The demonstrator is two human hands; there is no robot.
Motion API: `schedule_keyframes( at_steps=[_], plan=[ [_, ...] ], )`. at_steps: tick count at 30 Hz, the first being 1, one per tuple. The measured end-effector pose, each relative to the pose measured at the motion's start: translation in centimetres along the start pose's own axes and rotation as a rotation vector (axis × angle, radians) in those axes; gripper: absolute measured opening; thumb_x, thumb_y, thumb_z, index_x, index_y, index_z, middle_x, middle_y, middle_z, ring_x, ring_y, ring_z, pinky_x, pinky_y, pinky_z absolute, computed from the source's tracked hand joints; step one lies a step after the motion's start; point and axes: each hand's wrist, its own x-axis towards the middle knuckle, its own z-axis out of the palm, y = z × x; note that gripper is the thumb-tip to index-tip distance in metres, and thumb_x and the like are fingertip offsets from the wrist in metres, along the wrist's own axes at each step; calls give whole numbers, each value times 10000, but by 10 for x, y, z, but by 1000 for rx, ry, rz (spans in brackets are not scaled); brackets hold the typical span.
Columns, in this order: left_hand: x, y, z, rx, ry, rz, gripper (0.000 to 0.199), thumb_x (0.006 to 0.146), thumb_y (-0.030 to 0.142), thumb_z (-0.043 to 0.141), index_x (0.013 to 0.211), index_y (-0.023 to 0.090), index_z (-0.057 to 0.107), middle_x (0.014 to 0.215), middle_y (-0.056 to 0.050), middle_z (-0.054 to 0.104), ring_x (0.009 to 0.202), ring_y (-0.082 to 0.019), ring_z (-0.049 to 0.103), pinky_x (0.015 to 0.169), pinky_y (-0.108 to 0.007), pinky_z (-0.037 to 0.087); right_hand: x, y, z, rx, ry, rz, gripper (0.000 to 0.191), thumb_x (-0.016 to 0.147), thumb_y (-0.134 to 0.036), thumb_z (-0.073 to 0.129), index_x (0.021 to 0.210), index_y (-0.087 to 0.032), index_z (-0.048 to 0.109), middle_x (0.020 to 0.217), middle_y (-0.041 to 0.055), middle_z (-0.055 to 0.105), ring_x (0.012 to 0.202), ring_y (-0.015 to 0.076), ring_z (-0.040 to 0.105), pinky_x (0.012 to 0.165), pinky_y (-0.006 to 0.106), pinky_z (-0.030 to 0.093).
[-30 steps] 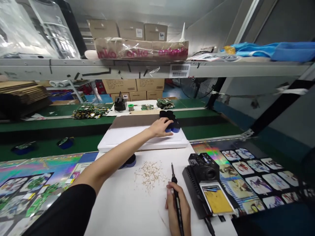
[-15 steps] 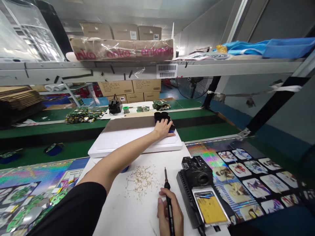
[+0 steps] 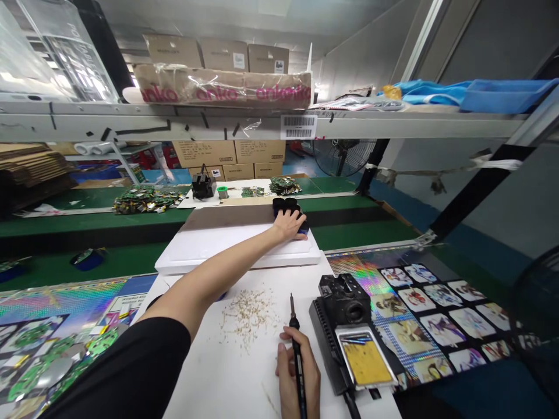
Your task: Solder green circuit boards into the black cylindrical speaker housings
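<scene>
Grips soldering iron point(image 3: 297, 356) in right hand point(image 3: 310, 372), near, over white worktop point(image 3: 205, 372). Lays left hand point(image 3: 288, 226) on dark cylinders point(image 3: 285, 205), far right on slab point(image 3: 209, 247); cannot tell if gripping. Includes green bench point(image 3: 336, 237), far shelf point(image 3: 218, 131).

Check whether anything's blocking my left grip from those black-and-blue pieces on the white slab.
Nothing visible does: the left grip is at the black-and-blue pieces, fingers covering some of them. The soldering iron in the right grip is well clear.
</scene>
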Motion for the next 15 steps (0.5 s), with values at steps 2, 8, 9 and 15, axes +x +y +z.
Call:
schedule_keyframes(
  at_steps=[2, 8, 9, 15],
  plan=[
    [0, -1, 0, 3, 1, 5, 786, 938, 713, 650, 1522, 206, 508, 1480, -237, 546, 1320, -439, 511, 1039, -543, 436, 0, 0, -1, -6, -14, 16, 394, 964, -535, 630, 1187, -229, 737, 1017, 75, 765, 603, 151, 616, 545, 272, 497],
    [-1, -11, -1, 13, 4, 73, 774, 925, 702, 680, 1504, 215, 520, 1483, -212, 542, 1309, -420, 528, 953, -458, 495, 0, 1, -2, 18, -37, 39, 426, 971, -557, 622, 1217, -224, 722, 1058, 80, 757, 631, 154, 622, 577, 280, 505],
    [-2, -12, -1, 16, 9, 80, 773, 923, 700, 684, 1501, 212, 522, 1476, -210, 546, 1300, -416, 534, 934, -443, 498, 0, 2, -3, 18, -41, 42, 426, 971, -557, 623, 1220, -225, 720, 1066, 79, 756, 642, 155, 627, 582, 278, 508],
    [-8, -14, 4, 33, 56, 115, 708, 979, 652, 626, 1471, 152, 523, 1400, -228, 580, 1250, -390, 546, 909, -402, 466, 4, 10, -7, 4, -77, 29, 430, 972, -553, 647, 1235, -221, 724, 1092, 95, 770, 637, 155, 648, 554, 264, 525]
  ],
)
